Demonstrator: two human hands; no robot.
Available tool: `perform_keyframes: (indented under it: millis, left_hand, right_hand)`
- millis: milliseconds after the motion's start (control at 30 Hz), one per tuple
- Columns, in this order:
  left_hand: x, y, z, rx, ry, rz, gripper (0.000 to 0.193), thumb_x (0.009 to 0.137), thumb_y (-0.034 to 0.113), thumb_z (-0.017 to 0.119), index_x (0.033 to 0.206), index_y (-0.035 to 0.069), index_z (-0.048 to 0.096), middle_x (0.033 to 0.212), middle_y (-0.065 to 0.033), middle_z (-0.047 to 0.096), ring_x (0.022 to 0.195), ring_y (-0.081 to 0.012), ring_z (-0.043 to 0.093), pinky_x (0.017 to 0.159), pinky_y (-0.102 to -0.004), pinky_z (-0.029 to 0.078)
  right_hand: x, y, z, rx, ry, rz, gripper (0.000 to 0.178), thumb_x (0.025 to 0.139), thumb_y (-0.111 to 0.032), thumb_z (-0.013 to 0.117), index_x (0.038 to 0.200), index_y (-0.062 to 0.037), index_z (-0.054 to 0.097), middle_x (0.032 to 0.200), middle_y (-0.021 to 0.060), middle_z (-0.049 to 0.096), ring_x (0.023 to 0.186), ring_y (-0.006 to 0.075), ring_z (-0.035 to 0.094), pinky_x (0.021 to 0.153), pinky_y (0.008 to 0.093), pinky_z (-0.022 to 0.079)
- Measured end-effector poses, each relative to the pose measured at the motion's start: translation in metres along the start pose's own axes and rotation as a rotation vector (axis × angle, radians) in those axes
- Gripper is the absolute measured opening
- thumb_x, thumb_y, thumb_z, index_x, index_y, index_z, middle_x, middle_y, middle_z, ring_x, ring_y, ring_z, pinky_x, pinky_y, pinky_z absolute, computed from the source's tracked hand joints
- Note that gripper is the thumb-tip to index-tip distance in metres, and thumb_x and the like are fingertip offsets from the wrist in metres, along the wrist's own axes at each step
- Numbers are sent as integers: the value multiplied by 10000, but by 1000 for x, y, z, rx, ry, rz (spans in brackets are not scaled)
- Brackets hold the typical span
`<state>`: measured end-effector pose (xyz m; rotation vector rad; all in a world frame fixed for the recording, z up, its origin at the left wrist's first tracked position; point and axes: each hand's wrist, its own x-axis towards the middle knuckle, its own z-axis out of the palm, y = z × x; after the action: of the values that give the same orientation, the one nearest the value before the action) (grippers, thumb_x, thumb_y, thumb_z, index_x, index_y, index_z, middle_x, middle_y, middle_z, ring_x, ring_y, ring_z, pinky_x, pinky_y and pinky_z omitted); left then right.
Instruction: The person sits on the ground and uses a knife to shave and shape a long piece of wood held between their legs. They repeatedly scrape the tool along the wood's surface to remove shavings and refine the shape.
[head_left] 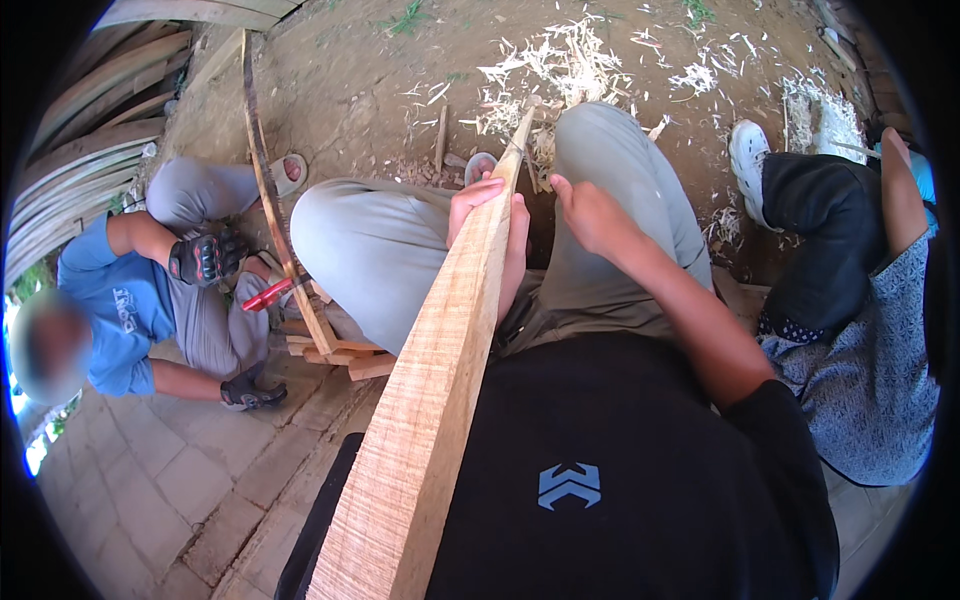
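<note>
A long squared wooden beam (425,385) slants from the bottom edge up between my knees, narrowing to a point at its far end. My left hand (485,225) is wrapped round it below the taper, fingers on the left side and more of the hand showing on the right. Just right of the beam, my right hand (600,215) is closed, apart from the wood. Whatever it may hold is hidden or too small to name. Pale shavings (570,70) lie on the ground beyond the tip.
To the left sits a person in a blue shirt (130,290) and dark gloves, beside a long wood strip (265,170) and a red-handled tool (272,293). Short wood pieces (350,358) lie by my left knee. Another person's dark-covered leg (825,220) is close on the right.
</note>
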<state>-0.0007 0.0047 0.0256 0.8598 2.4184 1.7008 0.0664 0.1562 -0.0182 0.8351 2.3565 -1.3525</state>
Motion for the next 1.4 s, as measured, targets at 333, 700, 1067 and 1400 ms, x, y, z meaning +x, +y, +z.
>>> perform_keyframes:
  millis: [333,700,1067,1400]
  left_hand:
    - [-3,1,4,-63,74,-61,251,923,-32,707,1145,0,595,1162,-127,639,1175,-241,642,1058,-349,490]
    - [-6,-3,2,-83,43,-73,288,937,-33,692,1192,14,565,1203,-127,623,1204,-240,616,1060,-346,476]
    - [-3,-2,3,-68,33,-74,283,930,-43,693,1183,7,576,1182,-134,640,1212,-260,629,1069,-352,475]
    - [-3,-1,4,-63,27,-25,241,965,-21,669,1173,8,551,1217,-144,616,1173,-239,619,1033,-343,493]
  right_hand:
    - [54,24,27,-115,100,-170,702,1126,-408,317,804,91,693,864,365,664,878,539,663,835,610,499]
    - [-6,-6,-17,17,-31,79,726,1111,-471,343,829,108,677,843,368,651,898,555,644,840,591,497]
    - [16,-12,-7,-121,7,46,723,1123,-452,324,776,87,658,815,348,657,850,541,643,829,584,493]
    - [41,10,-17,-69,-87,-9,717,1113,-466,322,861,119,653,925,371,652,926,539,638,865,573,487]
